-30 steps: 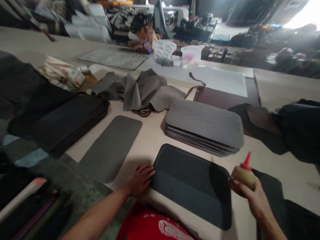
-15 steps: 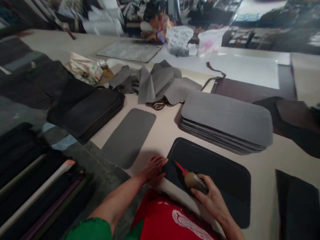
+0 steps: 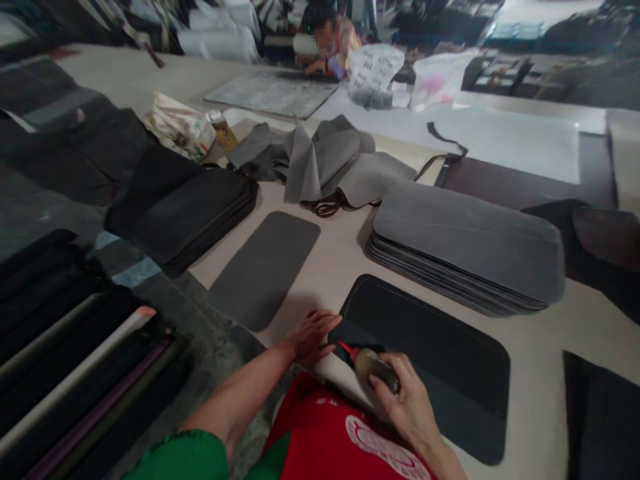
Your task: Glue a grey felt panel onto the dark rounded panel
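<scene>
My right hand (image 3: 403, 393) is wrapped round a squeeze bottle (image 3: 373, 369) with a red pointed nozzle. The nozzle tip is at the near left corner of a black rounded panel (image 3: 430, 347) lying in front of me. A thin pale line runs along part of the panel's edge. My left hand (image 3: 315, 335) lies with fingers stretched out at the panel's left edge, its fingertips touching it. Left of that hand lies a single grey rounded panel (image 3: 267, 270). Behind the black panel is a stack of grey rounded panels (image 3: 465, 233).
A black stack (image 3: 185, 207) sits at the table's left edge, with crumpled grey sheet pieces (image 3: 330, 157) behind. Dark sheet material (image 3: 600, 407) lies at the right. Rolls (image 3: 75, 380) stand below on the left. Across the table a person (image 3: 333, 47) leans over a board (image 3: 275, 90).
My right hand has moved the bottle left and toward me, bringing the nozzle from over the panel to its near left corner. My left hand stays at the panel's edge. The view has shifted slightly.
</scene>
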A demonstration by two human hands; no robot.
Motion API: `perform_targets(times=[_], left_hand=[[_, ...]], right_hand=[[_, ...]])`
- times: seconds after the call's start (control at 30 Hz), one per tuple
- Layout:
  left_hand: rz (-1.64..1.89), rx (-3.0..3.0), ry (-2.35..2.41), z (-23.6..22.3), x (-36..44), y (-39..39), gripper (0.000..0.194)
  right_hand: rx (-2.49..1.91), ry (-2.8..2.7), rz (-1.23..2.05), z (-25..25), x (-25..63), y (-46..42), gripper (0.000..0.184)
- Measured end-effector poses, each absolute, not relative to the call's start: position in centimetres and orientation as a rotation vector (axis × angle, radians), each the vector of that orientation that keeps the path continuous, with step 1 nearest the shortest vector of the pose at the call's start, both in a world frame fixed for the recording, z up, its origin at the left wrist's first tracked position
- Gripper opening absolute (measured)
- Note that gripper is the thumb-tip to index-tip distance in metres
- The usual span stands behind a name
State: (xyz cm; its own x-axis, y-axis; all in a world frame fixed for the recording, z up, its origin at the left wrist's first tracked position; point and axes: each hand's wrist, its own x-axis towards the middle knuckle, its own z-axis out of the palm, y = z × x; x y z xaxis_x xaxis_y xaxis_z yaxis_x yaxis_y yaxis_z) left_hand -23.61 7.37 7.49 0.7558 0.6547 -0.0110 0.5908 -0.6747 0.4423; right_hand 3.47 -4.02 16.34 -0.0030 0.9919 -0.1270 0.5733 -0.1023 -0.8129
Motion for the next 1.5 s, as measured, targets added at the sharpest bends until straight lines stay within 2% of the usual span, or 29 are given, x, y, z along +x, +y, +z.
perform_targets(times=[0.13,0.37,0.6,1.13,1.5], left_hand=[[0.206,2.54,0.945,7.5,-23.6,7.3,0.076],[0.172,2.566,0.943,7.8,-23.5,7.4,0.063],[0.167,2.593,0.93,7.5,-23.6,7.4,0.06],[0.186,2.609,0.931,7.5,-23.6,7.4,0.06],[0.211,2.591,0.939,7.5,-23.5,7.5,0.058]], right_hand=[[-1.692,-1.696,0.91,15.7,2.7,-3.7,0.022],[-1.673,-1.826,0.862,15.2,2.2,-3.4,0.023],[-1.618,-1.968,0.792,15.4,1.8,-3.0,0.032],[-1.685,-2.043,0.774,16.6,0.9,-2.3,0.025],[-2.008,-1.936,0.875,19.0,3.8,-4.3,0.02]])
